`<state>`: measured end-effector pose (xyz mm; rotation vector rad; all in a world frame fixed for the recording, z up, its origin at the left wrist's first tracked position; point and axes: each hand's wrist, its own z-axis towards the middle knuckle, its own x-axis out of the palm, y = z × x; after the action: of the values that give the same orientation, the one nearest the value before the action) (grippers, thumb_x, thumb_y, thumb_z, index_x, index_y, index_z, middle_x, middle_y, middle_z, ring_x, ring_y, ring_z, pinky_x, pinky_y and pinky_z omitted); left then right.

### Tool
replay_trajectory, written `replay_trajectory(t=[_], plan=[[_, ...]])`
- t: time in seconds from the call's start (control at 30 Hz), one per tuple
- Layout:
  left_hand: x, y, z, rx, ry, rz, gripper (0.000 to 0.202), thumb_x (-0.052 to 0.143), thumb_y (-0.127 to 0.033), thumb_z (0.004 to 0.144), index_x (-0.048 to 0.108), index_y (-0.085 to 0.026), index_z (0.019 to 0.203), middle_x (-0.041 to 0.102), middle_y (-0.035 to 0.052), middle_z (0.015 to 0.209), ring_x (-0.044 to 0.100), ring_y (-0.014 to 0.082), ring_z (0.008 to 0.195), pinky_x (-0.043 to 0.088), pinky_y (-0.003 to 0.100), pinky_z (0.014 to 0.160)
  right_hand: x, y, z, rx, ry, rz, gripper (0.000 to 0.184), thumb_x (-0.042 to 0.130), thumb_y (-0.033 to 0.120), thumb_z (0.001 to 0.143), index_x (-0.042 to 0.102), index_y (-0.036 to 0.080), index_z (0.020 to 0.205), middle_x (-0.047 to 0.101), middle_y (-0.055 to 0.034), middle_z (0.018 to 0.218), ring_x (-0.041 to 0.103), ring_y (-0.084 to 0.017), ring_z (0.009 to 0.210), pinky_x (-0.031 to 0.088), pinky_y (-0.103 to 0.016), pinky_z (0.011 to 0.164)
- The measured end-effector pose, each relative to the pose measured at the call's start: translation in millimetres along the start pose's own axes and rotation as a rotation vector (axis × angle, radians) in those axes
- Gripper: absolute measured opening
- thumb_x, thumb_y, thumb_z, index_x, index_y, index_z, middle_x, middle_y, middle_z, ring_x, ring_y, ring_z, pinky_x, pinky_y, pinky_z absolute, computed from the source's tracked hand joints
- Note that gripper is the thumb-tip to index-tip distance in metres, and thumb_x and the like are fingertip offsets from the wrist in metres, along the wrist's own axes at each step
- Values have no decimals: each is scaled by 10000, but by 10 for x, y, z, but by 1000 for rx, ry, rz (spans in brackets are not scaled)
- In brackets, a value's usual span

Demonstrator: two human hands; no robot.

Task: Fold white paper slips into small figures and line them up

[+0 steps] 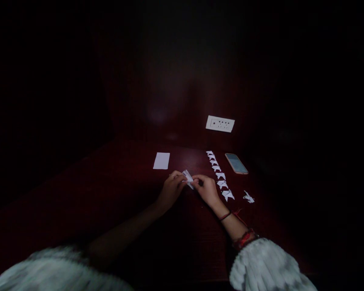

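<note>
Between my two hands is a small piece of folded white paper (pixel 187 176), tilted above the dark red table. My left hand (pixel 170 188) pinches its left side with thumb and fingers; a ring shows on one finger. From the right, my right hand (pixel 206 189) grips the paper's other side between thumb and forefinger. The fingertips hide part of the folds. Just right of my right hand, several folded white paper pieces (pixel 220 176) lie in a slanting row on the table.
A flat stack or sheet of white paper (pixel 161 161) lies at the back left. To the right rest a phone (pixel 236 163) with its screen lit and some crumpled paper scraps (pixel 248 197). A white socket panel (pixel 220 124) is on the wall behind the table (pixel 109 194).
</note>
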<state>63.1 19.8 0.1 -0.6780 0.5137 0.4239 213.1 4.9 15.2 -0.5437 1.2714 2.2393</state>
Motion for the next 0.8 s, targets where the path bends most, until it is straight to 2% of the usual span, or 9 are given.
replay_trajectory(t=[0.13,0.23,0.37,0.57,0.8], plan=[[12,36,1,38,-18,4,88,439,-138,779,515,-181,770,466,4,798,466,124,758,385,251,693,3,-92,22,44,103,189,236,500,265,691,610,173,879,613,-13,728,531,-107,637,403,-200,599],[22,48,0,72,-5,1,108,417,-129,789,512,-180,783,462,9,817,465,120,763,388,249,699,21,-193,46,115,122,282,259,474,322,704,626,149,824,616,-29,720,532,-111,634,408,-208,586],[37,42,-1,101,11,4,115,405,-117,792,505,-174,788,456,9,834,461,110,754,390,238,699,53,-239,50,154,88,253,228,509,310,663,635,135,738,604,-23,651,518,-103,582,399,-201,552],[45,14,-4,106,89,61,104,396,-133,798,492,-169,776,442,5,848,453,107,757,388,231,702,63,-144,8,197,86,172,180,474,255,670,607,134,682,574,2,560,499,-90,510,374,-183,506],[60,13,6,68,66,112,98,363,-147,812,457,-168,798,426,10,864,456,114,772,383,243,731,32,-109,-15,121,24,-7,159,450,236,689,574,157,628,560,10,577,501,-95,546,360,-188,525]])
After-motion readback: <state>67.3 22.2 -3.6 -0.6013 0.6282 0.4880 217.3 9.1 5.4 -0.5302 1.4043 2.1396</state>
